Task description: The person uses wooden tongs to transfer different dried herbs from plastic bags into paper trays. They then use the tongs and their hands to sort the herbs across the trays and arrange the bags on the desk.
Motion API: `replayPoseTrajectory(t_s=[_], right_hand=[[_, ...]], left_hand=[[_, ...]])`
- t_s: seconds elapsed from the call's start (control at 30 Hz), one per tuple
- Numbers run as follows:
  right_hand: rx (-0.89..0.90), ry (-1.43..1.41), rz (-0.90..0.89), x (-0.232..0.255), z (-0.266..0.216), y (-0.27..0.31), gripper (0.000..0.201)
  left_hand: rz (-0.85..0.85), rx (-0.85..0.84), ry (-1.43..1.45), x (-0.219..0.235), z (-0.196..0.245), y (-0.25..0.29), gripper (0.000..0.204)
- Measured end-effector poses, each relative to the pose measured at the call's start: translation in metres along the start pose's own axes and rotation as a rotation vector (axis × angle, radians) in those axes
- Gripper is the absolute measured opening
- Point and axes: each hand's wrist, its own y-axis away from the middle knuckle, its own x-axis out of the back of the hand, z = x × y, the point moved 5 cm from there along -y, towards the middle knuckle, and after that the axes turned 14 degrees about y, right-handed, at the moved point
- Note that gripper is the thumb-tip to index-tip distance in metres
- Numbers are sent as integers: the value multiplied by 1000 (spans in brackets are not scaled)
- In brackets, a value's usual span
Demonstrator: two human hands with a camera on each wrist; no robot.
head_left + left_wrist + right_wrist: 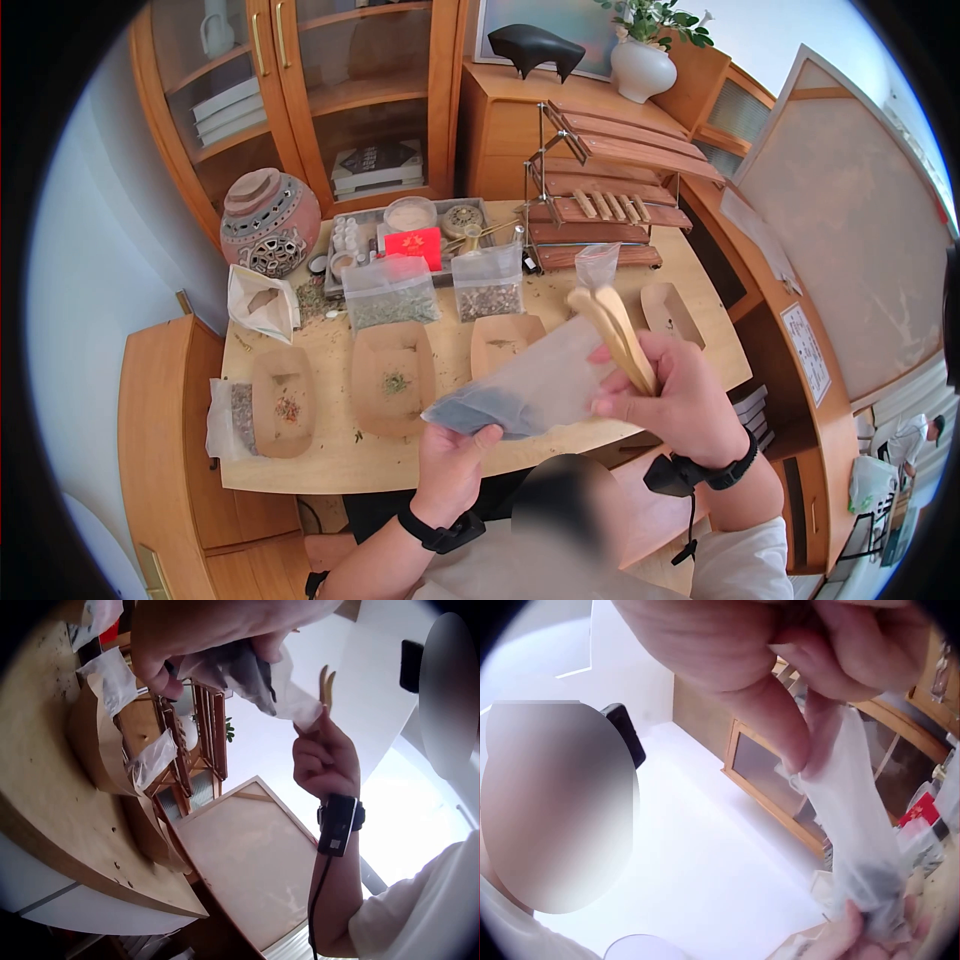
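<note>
A frosted plastic bag [550, 375] is held tilted above the front of the table, with dark bluish contents [475, 411] gathered in its lower left end. My left hand [452, 468] holds that filled end, thumb on the near side. At the upper end, my right hand [685, 400] pinches the bag's edge between thumb and fingertip, as the right wrist view also shows. Wooden tongs [622, 345] are held in the same right hand, their tips pointing up and away. Behind the bag sits a paper tray [500, 332], partly covered by it.
More paper trays [392, 418] with herb scraps line the table [330, 472]. Bags of dried herbs [392, 295] stand behind them, before a grey tray with a red card [413, 245]. A patterned pot [268, 215] is at left; a slatted wooden rack [590, 235] stands behind right.
</note>
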Motion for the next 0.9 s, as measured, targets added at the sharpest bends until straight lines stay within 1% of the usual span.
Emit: replayPoseTrajectory(t_s=[0.03, 0.07, 0.1, 0.13, 0.17, 0.23, 0.27, 0.33, 0.37, 0.43, 0.47, 0.5, 0.57, 0.6, 0.7, 0.83, 0.9], right_hand=[[0, -1, -2, -1, 0, 3, 36], [45, 19, -49, -3, -2, 6, 36], [90, 38, -96, -6, -3, 9, 35], [47, -56, -132, -11, -1, 10, 45], [46, -56, -134, -11, 0, 13, 45], [162, -134, -178, -11, -4, 18, 57], [162, -134, -181, -10, -1, 19, 57], [375, -141, -178, -6, -4, 22, 45], [375, -141, -178, -2, 0, 21, 45], [538, 265, 141, 21, 0, 20, 36], [673, 462, 273, 31, -4, 20, 28], [676, 463, 270, 39, -8, 23, 28], [489, 714, 216, 49, -17, 29, 25], [462, 721, 245, 51, -20, 32, 24], [477, 780, 260, 57, -20, 39, 23], [459, 763, 253, 56, -23, 43, 23], [464, 855, 184, 49, -28, 43, 23]], left_hand=[[15, 12, -13, 1, 0, -1, 46], [17, 11, -14, 0, 1, -2, 46], [39, 44, 21, -1, 0, -2, 45], [62, 76, 55, -2, 0, -2, 44], [63, 76, 55, -4, 1, -2, 44], [78, 84, 128, -5, 3, -2, 41], [81, 83, 129, -4, 3, -3, 41], [21, 46, 170, -4, 4, -4, 38], [22, 45, 170, -2, 4, -4, 38], [6, 57, 147, -1, 5, -5, 38], [7, 55, 148, 0, 6, -5, 38], [0, 61, 177, 1, 7, -4, 36], [-8, 64, 206, 2, 9, -4, 35], [-4, 66, 201, 2, 10, -4, 36], [4, 67, 188, 1, 9, -4, 36], [1, 68, 167, 1, 6, -4, 37], [-3, 70, 161, -1, 6, -4, 36]])
